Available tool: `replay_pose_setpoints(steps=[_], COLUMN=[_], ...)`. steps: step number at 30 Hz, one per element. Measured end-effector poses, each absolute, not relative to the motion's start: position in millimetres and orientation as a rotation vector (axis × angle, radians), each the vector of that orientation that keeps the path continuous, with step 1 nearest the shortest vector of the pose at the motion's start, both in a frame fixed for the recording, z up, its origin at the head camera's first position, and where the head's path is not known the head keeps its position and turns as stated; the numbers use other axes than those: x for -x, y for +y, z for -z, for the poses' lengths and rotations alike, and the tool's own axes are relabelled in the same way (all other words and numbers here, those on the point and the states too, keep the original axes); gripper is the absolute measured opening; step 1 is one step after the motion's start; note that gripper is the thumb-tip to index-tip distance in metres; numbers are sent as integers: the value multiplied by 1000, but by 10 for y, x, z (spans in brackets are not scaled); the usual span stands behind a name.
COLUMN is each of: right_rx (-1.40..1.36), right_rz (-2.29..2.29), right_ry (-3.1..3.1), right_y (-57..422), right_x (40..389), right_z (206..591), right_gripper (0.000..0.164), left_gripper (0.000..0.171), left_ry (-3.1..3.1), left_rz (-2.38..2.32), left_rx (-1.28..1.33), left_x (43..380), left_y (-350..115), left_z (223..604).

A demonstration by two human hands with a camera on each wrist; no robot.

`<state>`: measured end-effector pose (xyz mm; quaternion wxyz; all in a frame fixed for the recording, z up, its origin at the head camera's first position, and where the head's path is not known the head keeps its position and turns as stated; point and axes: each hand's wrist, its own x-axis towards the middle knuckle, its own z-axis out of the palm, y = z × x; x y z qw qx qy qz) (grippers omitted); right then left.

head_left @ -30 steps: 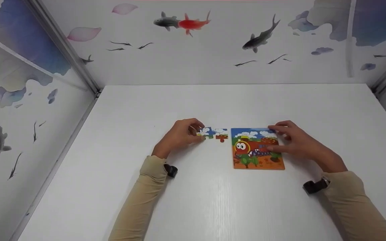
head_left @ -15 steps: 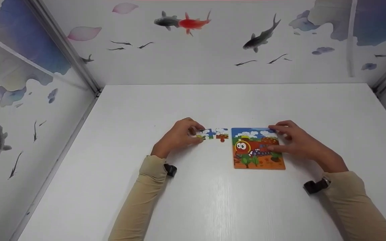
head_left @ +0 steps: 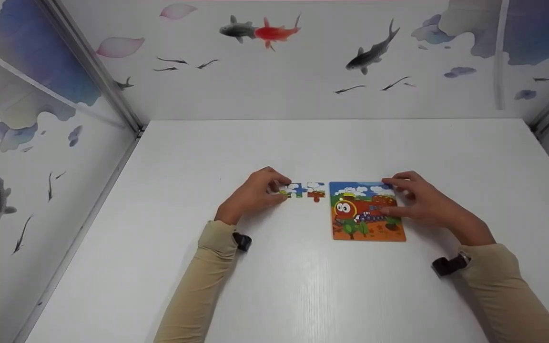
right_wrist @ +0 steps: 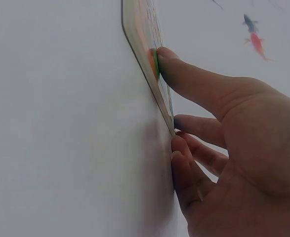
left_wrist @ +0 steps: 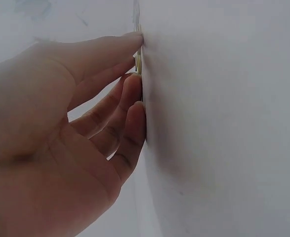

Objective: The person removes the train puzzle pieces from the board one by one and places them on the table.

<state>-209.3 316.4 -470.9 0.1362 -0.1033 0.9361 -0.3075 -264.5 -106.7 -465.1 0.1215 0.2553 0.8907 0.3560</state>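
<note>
Between the thumb and fingers of my left hand (head_left: 258,190) is a jigsaw piece (head_left: 296,192) with clouds and blue sky, lying flat on the table. Its right edge meets a second jigsaw piece (head_left: 316,190) with a knob at its bottom; whether the two interlock I cannot tell. To their right lies a square puzzle board (head_left: 365,228) with a train picture. My right hand (head_left: 422,202) holds this board at its right side, the thumb (right_wrist: 172,61) on its face and the forefinger at its upper right corner. The left wrist view shows the piece only edge-on, mostly hidden by fingers.
All of this rests on a white table (head_left: 265,286). A white back wall (head_left: 303,95) with painted fish rises behind it, and a similar side wall (head_left: 88,157) stands at the left. Each wrist carries a small black camera (head_left: 242,241).
My left hand has shifted slightly, and its jigsaw piece has turned a little to line up level with the second piece. My right hand and the board stay put.
</note>
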Motion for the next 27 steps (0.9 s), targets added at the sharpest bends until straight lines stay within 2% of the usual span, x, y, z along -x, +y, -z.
replay_pose_setpoints(steps=[17, 27], right_rx=[313, 330], right_rz=[922, 928], right_ry=[2706, 2709], right_y=[3163, 3163], right_x=[2086, 2079], right_z=[4702, 4694], right_gripper=[87, 85], left_gripper=[42, 36], left_ry=[2616, 2724], left_rz=[-1050, -1074], left_rx=[-750, -792], left_x=[2667, 2658], left_y=[-1056, -973], left_z=[4651, 4600])
